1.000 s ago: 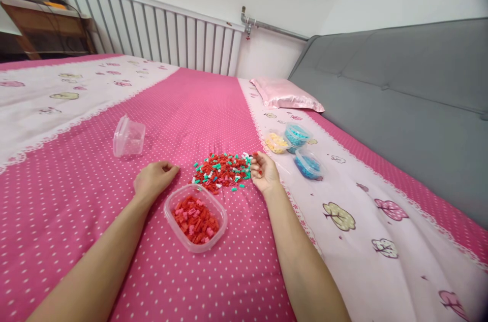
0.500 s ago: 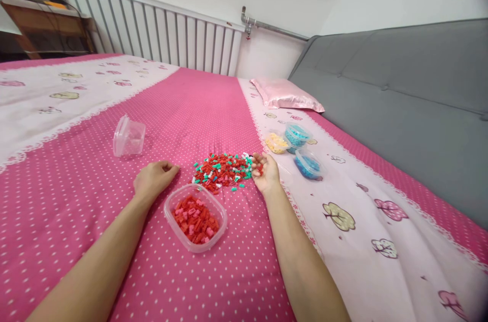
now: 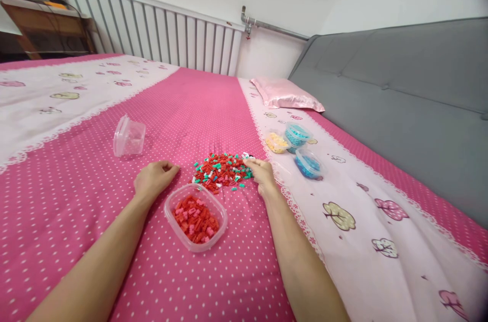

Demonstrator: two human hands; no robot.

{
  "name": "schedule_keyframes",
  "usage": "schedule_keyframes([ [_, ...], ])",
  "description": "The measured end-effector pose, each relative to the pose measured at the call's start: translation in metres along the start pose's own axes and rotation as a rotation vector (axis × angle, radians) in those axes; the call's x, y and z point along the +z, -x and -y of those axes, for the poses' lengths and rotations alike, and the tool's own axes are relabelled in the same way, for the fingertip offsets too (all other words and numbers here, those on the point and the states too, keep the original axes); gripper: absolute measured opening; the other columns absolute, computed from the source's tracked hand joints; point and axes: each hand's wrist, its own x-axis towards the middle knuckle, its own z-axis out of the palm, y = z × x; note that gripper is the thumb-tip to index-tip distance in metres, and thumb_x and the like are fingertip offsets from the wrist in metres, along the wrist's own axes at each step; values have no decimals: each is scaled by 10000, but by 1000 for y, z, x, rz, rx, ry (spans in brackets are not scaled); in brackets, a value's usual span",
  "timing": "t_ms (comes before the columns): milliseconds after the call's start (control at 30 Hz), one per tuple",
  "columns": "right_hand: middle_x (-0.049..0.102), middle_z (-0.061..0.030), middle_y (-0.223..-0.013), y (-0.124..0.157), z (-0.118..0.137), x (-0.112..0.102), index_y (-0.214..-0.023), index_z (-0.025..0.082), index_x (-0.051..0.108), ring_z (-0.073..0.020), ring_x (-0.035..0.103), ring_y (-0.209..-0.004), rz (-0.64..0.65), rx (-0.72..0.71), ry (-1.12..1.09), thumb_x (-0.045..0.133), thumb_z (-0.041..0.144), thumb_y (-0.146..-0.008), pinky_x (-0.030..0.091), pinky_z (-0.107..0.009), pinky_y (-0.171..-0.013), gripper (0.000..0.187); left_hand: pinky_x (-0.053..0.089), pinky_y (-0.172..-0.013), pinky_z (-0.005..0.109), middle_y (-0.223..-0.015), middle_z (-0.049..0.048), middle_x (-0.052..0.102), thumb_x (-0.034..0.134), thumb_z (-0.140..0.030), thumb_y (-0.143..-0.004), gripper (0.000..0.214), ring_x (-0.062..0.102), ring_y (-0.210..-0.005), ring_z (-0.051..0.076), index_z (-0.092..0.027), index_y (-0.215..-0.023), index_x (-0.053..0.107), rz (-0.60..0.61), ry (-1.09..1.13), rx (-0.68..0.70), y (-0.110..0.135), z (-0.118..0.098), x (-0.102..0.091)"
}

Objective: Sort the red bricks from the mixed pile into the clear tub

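A loose pile of small plastic pieces [image 3: 223, 169], mostly red with green and white ones, lies on the pink dotted sheet. At the pile's right edge is my right hand [image 3: 262, 172], palm down, thumb and fingers pinched together; anything between the fingertips is too small to make out. My left hand [image 3: 154, 178] rests on the sheet left of the pile, fingers curled in and their inner side hidden. Nearer to me, a clear plastic tub [image 3: 222, 228] holds red and pink pieces [image 3: 196, 218]. Neither hand touches this tub.
An empty clear tub [image 3: 131, 138] lies on its side at the left. On the right stand tubs of yellow pieces [image 3: 276, 143], turquoise pieces [image 3: 296, 134] and blue pieces [image 3: 308, 165]. Beyond are a pink pillow [image 3: 287, 94], a grey headboard [image 3: 400, 88] and a white radiator [image 3: 160, 27].
My right hand has turned from palm partly up, with red pieces showing at its fingers, to palm down with its fingertips at the pile. My left hand stays where it was.
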Motion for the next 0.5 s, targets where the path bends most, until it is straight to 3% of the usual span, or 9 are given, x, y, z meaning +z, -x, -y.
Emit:
schedule_keyframes([
  [100,686,-5,-660,-1,-5,-1,-660,180,723,-160,604,-692,27,-66,183,725,352,-556,427,-248,-659,201,345,-553,302,-754,70,662,396,-563,-709,411,604,-744,257,-230,-752,634,3,2,1,0,0,0],
  [267,664,1,-569,-3,-9,-3,-575,218,716,-187,597,-645,53,-110,403,753,337,-502,399,-274,-640,144,348,-555,304,-767,71,666,397,-558,-709,410,606,-759,259,-230,-757,638,0,6,2,0,0,0],
  [500,665,10,-591,-3,-14,0,-655,191,725,-152,586,-618,80,-84,323,694,305,-592,405,-246,-624,134,355,-557,306,-775,70,674,396,-555,-705,413,605,-753,258,-229,-755,643,-10,7,5,1,0,0],
])
